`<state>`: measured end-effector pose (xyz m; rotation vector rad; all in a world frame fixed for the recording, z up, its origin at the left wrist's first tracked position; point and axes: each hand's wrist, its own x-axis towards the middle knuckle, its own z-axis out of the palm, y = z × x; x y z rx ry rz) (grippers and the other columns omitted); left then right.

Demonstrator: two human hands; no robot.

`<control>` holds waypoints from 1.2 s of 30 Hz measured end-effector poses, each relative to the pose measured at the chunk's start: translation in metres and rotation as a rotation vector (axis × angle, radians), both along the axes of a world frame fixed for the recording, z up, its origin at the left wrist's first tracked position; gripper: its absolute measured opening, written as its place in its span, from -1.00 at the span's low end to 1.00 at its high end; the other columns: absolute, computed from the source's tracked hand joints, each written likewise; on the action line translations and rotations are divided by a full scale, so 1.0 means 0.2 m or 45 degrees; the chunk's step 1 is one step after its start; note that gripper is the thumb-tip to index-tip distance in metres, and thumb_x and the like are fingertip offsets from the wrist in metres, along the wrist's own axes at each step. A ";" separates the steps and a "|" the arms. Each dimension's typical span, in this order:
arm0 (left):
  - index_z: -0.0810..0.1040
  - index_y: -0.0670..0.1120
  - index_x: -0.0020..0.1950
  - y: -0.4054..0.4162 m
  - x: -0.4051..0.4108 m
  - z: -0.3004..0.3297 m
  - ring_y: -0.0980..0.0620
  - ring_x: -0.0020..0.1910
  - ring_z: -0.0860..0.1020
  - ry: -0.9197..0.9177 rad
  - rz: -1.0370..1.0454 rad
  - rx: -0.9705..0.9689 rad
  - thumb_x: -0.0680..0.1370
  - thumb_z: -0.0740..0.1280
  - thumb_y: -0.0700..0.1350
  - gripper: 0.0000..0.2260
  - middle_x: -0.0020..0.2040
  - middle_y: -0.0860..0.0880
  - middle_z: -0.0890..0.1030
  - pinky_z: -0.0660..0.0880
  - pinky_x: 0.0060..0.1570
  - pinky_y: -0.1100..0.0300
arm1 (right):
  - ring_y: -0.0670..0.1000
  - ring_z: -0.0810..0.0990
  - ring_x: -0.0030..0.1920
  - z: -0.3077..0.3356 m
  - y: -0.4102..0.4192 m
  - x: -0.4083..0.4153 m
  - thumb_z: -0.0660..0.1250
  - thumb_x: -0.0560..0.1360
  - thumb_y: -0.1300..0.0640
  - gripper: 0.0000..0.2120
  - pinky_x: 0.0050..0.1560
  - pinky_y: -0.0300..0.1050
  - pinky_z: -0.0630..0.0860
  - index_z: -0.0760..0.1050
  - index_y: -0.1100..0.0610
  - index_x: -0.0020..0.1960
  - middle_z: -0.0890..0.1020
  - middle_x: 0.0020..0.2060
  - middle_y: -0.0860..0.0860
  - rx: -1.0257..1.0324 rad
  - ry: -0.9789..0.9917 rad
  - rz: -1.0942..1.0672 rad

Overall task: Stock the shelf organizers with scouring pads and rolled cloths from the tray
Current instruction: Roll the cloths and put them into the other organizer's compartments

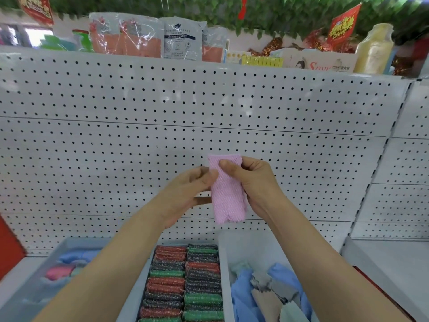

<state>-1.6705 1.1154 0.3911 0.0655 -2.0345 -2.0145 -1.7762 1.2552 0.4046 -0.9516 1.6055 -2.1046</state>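
A person's left hand (185,194) and right hand (253,184) hold a pink mesh cloth (226,191) upright at the centre of view, before a white pegboard (162,108); fingers of both hands pinch its long edges. It looks light, soft and floppy, best held by its edges while rolling. Below, at six o'clock, an organizer (226,270) holds two rows of red, green and dark scouring pads (183,282). At five o'clock a tray (260,242) holds loose blue and grey cloths (269,291); at seven o'clock a bin (67,245) holds rolled cloths (60,271).
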 end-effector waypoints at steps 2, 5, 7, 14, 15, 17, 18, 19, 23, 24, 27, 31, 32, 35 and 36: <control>0.55 -0.22 0.18 0.02 -0.01 -0.01 -0.06 0.05 0.68 0.030 0.133 -0.064 0.47 0.43 -0.03 -0.63 0.06 -0.13 0.70 0.61 0.01 0.14 | 0.13 0.67 -0.10 0.00 -0.01 0.01 0.48 0.45 0.20 -0.78 0.00 0.12 0.64 0.65 0.30 0.04 0.70 -0.05 0.22 -0.005 -0.051 0.024; 0.57 -0.23 0.06 -0.01 -0.02 -0.04 -0.11 -0.05 0.69 -0.007 0.300 -0.039 0.53 0.43 -0.15 -0.81 -0.05 -0.15 0.71 0.62 -0.14 0.14 | 0.11 0.69 -0.04 0.01 0.01 0.03 0.43 0.49 0.16 -0.76 0.04 0.04 0.65 0.62 0.22 0.13 0.71 -0.01 0.16 0.115 -0.035 0.111; 0.57 -0.19 0.01 -0.03 -0.01 -0.06 -0.09 -0.10 0.69 -0.017 0.365 0.010 0.55 0.41 -0.14 -0.87 -0.12 -0.11 0.72 0.60 -0.22 0.17 | 0.16 0.70 -0.02 -0.02 0.02 0.05 0.45 0.49 0.14 -0.67 0.02 0.04 0.65 0.53 0.09 0.24 0.71 0.00 0.19 0.310 -0.016 0.164; 0.49 -0.13 0.22 -0.08 0.03 -0.09 0.01 -0.27 0.70 -0.052 0.535 0.024 0.59 0.37 -0.06 -0.75 -0.03 -0.20 0.69 0.57 -0.39 0.17 | 0.16 0.69 -0.16 -0.09 -0.04 0.10 0.50 0.43 0.28 -0.36 -0.09 0.05 0.66 0.38 -0.17 0.37 0.68 -0.14 0.26 0.377 0.026 0.132; 0.45 -0.09 0.26 -0.09 0.05 -0.09 0.01 -0.28 0.70 -0.044 0.532 0.049 0.58 0.38 -0.04 -0.70 -0.02 -0.19 0.69 0.57 -0.40 0.18 | 0.16 0.68 -0.18 -0.09 -0.05 0.11 0.49 0.44 0.28 -0.38 -0.08 0.06 0.66 0.41 -0.19 0.35 0.67 -0.19 0.24 0.361 0.069 0.094; 0.37 0.06 0.34 -0.12 0.08 -0.08 -0.03 -0.21 0.70 -0.010 0.431 0.080 0.55 0.41 -0.03 -0.59 -0.03 -0.19 0.69 0.60 -0.32 0.15 | 0.13 0.65 -0.21 -0.09 -0.07 0.13 0.47 0.46 0.29 -0.51 -0.06 0.07 0.66 0.50 -0.14 0.27 0.63 -0.24 0.21 0.337 0.157 0.023; 0.36 0.12 0.36 -0.13 0.10 -0.07 -0.06 -0.17 0.70 0.009 0.366 0.051 0.53 0.43 -0.06 -0.55 -0.03 -0.19 0.69 0.61 -0.25 0.15 | 0.11 0.64 -0.21 -0.08 -0.08 0.14 0.47 0.47 0.28 -0.60 -0.05 0.05 0.64 0.55 -0.07 0.21 0.63 -0.24 0.19 0.328 0.187 0.006; 0.39 0.14 0.35 -0.14 0.13 -0.06 -0.08 -0.14 0.69 0.029 0.313 -0.001 0.51 0.45 -0.11 -0.53 -0.03 -0.20 0.69 0.61 -0.19 0.15 | 0.09 0.63 -0.19 -0.07 -0.09 0.15 0.48 0.46 0.29 -0.67 -0.04 0.02 0.64 0.59 -0.01 0.15 0.64 -0.22 0.16 0.328 0.206 -0.004; 0.58 -0.02 0.17 -0.19 0.19 -0.03 -0.07 -0.16 0.63 0.086 0.298 -0.162 0.48 0.46 -0.30 -0.69 -0.07 -0.17 0.69 0.60 -0.11 0.15 | 0.04 0.62 -0.13 -0.06 -0.11 0.20 0.55 0.36 0.32 -0.62 0.06 0.01 0.63 0.60 0.06 0.11 0.62 -0.05 0.17 0.418 0.295 0.005; 0.58 -0.05 0.14 -0.20 0.21 -0.03 -0.04 -0.17 0.64 0.083 0.302 -0.178 0.48 0.46 -0.31 -0.71 -0.07 -0.16 0.68 0.61 -0.12 0.18 | 0.02 0.62 -0.15 -0.05 -0.12 0.21 0.54 0.36 0.34 -0.60 0.05 0.00 0.64 0.58 0.06 0.13 0.61 -0.07 0.15 0.445 0.323 -0.007; 0.57 -0.05 0.14 -0.23 0.24 -0.02 0.05 -0.16 0.64 0.051 0.244 -0.297 0.45 0.49 -0.32 -0.67 -0.02 -0.12 0.67 0.61 -0.11 0.24 | -0.02 0.61 -0.20 -0.05 -0.15 0.23 0.51 0.37 0.38 -0.59 -0.02 -0.09 0.63 0.57 0.08 0.14 0.60 -0.12 0.13 0.502 0.381 -0.101; 0.58 -0.01 0.12 -0.26 0.26 -0.01 0.04 -0.12 0.65 0.003 0.198 -0.523 0.44 0.50 -0.30 -0.67 -0.03 -0.06 0.68 0.58 -0.09 0.23 | 0.06 0.63 -0.16 -0.06 -0.15 0.25 0.54 0.37 0.28 -0.74 0.01 -0.08 0.60 0.66 0.05 0.01 0.68 -0.07 0.21 0.547 0.377 -0.159; 0.60 0.00 0.11 -0.27 0.26 -0.01 0.07 -0.13 0.64 -0.007 0.196 -0.573 0.46 0.49 -0.28 -0.71 -0.05 -0.04 0.69 0.56 -0.11 0.24 | 0.02 0.60 -0.18 -0.06 -0.14 0.26 0.53 0.39 0.25 -0.81 -0.03 -0.11 0.56 0.68 0.06 -0.02 0.69 -0.10 0.19 0.574 0.390 -0.164; 0.67 0.07 0.04 -0.28 0.27 0.00 0.08 -0.15 0.58 -0.046 0.184 -0.685 0.51 0.46 -0.12 -0.86 -0.06 -0.03 0.69 0.48 -0.09 0.17 | -0.06 0.57 -0.17 -0.07 -0.13 0.27 0.47 0.47 0.15 -0.90 -0.05 -0.19 0.47 0.67 0.12 -0.02 0.69 -0.14 0.10 0.625 0.380 -0.142; 0.67 0.08 0.02 -0.29 0.27 0.00 0.02 -0.10 0.59 -0.066 0.165 -0.670 0.51 0.46 -0.06 -0.89 -0.04 -0.05 0.69 0.50 -0.03 0.12 | -0.05 0.60 -0.13 -0.07 -0.12 0.27 0.44 0.50 0.15 -0.87 0.02 -0.18 0.50 0.65 0.16 0.02 0.70 -0.08 0.11 0.604 0.341 -0.116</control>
